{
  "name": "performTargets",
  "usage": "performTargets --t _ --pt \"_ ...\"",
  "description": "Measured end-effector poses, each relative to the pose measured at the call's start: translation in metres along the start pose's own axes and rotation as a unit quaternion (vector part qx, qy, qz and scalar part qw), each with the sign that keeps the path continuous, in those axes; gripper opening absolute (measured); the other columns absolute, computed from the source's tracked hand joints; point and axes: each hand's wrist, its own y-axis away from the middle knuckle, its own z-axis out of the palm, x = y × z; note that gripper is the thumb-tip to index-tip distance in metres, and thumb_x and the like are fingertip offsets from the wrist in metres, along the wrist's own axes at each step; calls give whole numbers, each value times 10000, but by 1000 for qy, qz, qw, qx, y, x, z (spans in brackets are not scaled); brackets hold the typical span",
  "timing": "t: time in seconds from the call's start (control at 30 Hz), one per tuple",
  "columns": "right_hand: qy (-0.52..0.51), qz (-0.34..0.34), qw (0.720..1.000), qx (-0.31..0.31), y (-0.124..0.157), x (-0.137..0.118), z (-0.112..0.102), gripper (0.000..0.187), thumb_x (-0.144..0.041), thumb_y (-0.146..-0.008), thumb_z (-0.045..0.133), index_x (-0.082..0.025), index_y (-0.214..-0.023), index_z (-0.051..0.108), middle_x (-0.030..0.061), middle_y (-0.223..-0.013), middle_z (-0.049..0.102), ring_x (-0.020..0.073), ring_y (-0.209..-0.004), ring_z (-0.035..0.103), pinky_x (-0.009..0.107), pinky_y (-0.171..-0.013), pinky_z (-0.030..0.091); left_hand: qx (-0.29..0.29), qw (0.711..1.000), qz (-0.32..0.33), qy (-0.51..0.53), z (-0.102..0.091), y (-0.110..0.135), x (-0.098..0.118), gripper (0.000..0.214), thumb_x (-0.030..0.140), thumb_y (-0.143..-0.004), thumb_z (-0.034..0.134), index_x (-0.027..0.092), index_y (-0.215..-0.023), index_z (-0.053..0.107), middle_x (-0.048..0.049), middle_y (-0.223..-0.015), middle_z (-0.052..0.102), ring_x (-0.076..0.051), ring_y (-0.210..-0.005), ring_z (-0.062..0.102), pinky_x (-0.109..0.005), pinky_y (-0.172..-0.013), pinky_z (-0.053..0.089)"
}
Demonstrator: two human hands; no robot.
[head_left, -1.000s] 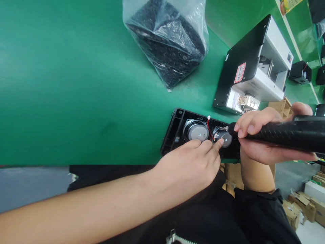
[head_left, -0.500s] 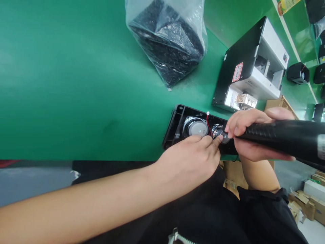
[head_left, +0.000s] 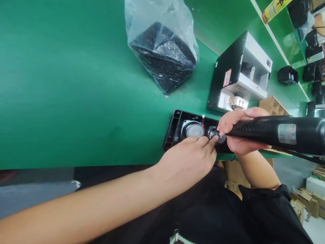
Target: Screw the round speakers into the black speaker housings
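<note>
Near the table's front edge lies a long black speaker housing [head_left: 175, 130] with its inside facing up. A larger round speaker driver [head_left: 194, 130] sits in its left half, and a red wire with a white plug [head_left: 203, 116] stands up beside it. To the right is a small speaker driver [head_left: 221, 138]. My left hand [head_left: 191, 152] lies over the housing's near side, fingers bent, a fingertip pressing the small driver; its other fingertips are hidden. My right hand [head_left: 238, 130] wraps round a black electric screwdriver [head_left: 269, 130], its tip end hidden at the small driver.
A plastic bag of black parts [head_left: 164, 56] lies behind the housing. Right of it stands a black and silver machine [head_left: 228, 74], with a wooden compartment box [head_left: 274, 105] beside it. Farther right are a black housing [head_left: 288, 75] and a yellow-labelled bottle [head_left: 275, 10].
The view has shifted, so the bag and machine appear lower and farther left. Both hands keep their places at the small driver, and more of the screwdriver's rear end shows.
</note>
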Motion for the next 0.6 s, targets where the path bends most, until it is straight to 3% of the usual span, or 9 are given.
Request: performTargets --t 0.1,0.2,0.3,0.37,0.5,0.53,0.6 --pt "0 -60 997 41 -4 4 1 729 -1013 -1136 516 -484 -1580 749 -73 -734 679 172 -439 557 285 -433 549 -17 1000 3 -9 6 5 4 226 70 -1117 743 112 -1235 932 -213 -1457 942 -277 -1000 820 -419 -773 573" --pt "74 -78 991 76 -23 -14 -8 730 -950 -1199 424 -475 -1661 730 -83 -733 599 153 -396 481 289 -419 548 10 1000 -14 -22 14 12 9 245 88 -1082 778 139 -1259 940 -191 -1489 936 -289 -1044 804 -424 -839 602" --pt "160 -122 974 104 -52 -39 -22 676 -961 -1203 378 -533 -1532 785 -98 -735 474 110 -369 393 255 -412 476 32 999 -20 -35 14 14 9 279 94 -1076 779 146 -1302 934 -183 -1496 921 -296 -1072 774 -431 -861 598" --pt "161 -156 966 125 -68 -45 -29 624 -943 -1205 437 -501 -1422 820 -87 -753 481 89 -391 452 232 -455 474 7 999 -17 -42 6 11 6 279 77 -1080 765 138 -1302 924 -179 -1373 917 -290 -1045 755 -421 -827 578" --pt "80 -207 967 125 -83 -24 -35 566 -864 -1234 529 -403 -1445 780 -89 -756 565 57 -438 525 184 -501 448 -43 998 -18 -40 -9 1 0 249 16 -1008 760 144 -1171 899 -105 -1024 802 -285 -925 717 -415 -772 553" --pt "59 -201 970 120 -84 -17 -37 581 -892 -1219 546 -399 -1443 756 -94 -748 568 60 -438 511 190 -489 438 -43 998 -20 -40 -10 -1 -1 243 4 -980 755 152 -1121 887 -92 -983 774 -288 -903 709 -421 -765 551" --pt "66 -89 990 83 -84 -5 -41 758 -1074 -1098 535 -428 -1460 693 -93 -751 550 99 -459 518 246 -478 469 -40 998 -20 -40 -10 -4 -3 224 -8 -937 742 172 -1013 852 -79 -930 732 -291 -864 689 -431 -745 539"
